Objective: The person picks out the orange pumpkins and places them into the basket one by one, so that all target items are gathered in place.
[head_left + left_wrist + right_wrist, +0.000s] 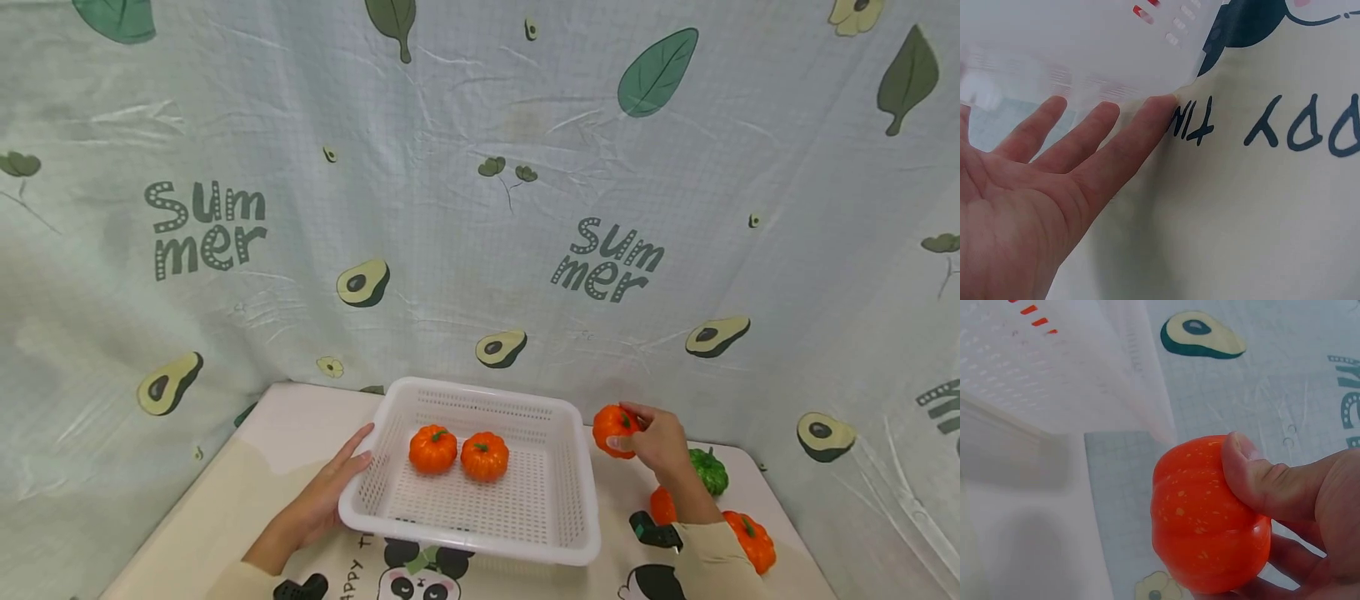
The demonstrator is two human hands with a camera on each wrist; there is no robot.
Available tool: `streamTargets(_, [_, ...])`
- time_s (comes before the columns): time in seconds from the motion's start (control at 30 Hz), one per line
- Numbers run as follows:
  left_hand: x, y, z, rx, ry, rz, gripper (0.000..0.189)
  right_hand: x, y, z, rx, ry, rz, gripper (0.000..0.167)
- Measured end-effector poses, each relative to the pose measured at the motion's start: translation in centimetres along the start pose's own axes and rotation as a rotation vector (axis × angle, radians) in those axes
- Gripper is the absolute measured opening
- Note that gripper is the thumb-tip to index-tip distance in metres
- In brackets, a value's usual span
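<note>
A white perforated plastic basket stands on the table, with two small orange pumpkins side by side inside it. Fairly straight fingers of my left hand touch the basket's left side; in the left wrist view, fingertips meet the basket wall. Just beyond the basket's right rim, my right hand holds another orange pumpkin. The right wrist view shows the thumb pressed on this ribbed, speckled pumpkin, other fingers partly hidden behind it.
Right of the basket, near my right forearm, lie a green pumpkin, an orange pumpkin and a partly covered orange-red item. A printed sheet hangs behind the table.
</note>
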State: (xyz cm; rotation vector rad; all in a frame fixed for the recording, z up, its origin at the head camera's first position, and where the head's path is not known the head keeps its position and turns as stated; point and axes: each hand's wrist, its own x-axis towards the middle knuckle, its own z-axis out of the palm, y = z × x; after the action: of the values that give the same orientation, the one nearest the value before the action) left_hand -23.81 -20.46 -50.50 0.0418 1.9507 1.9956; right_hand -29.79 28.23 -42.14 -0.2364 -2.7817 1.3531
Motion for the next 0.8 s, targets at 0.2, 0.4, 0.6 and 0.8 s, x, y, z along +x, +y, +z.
streamTargets(0.2, [0.0,0.0,0.1,0.002,0.019,-0.007,0.067,-0.2,-0.5,0.1,0.029,-0.014,0.012,0.071])
streamTargets(0.4, [-0.1,0.0,0.0,-0.005,0.036,-0.011,0.065,-0.2,-1.3,0.4,0.051,-0.026,-0.025,0.071])
streamTargets(0.6, [0.0,-0.1,0.0,-0.001,0.035,-0.013,0.066,-0.5,-1.8,0.6,0.055,-0.037,-0.054,0.070])
streamTargets(0.8, [0.1,0.0,0.0,0.009,0.035,-0.013,0.067,-0.8,-2.4,1.2,0.085,-0.056,-0.088,0.069])
